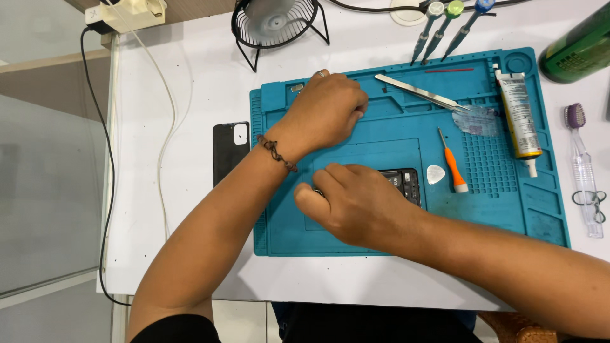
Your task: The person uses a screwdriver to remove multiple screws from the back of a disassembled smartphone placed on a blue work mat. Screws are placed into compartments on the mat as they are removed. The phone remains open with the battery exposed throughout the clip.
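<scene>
A dark phone [405,182] lies with its back open on the teal work mat [495,216]. My right hand [356,203] lies palm down over the phone's left part, thumb at its left edge, gripping it. My left hand [327,111] reaches across to the mat's upper compartments. Its fingers are curled and pinched together, and anything between them is hidden. A cord bracelet [276,152] sits on the left wrist and a ring on one finger.
On the mat lie metal tweezers [419,93], an orange-handled screwdriver [453,166], a white pick [435,173] and a glue tube [520,117]. A black back cover [229,149] lies left of the mat. A small fan [276,22], three screwdrivers [445,28], a brush [581,159] and a green bottle [581,44] surround it.
</scene>
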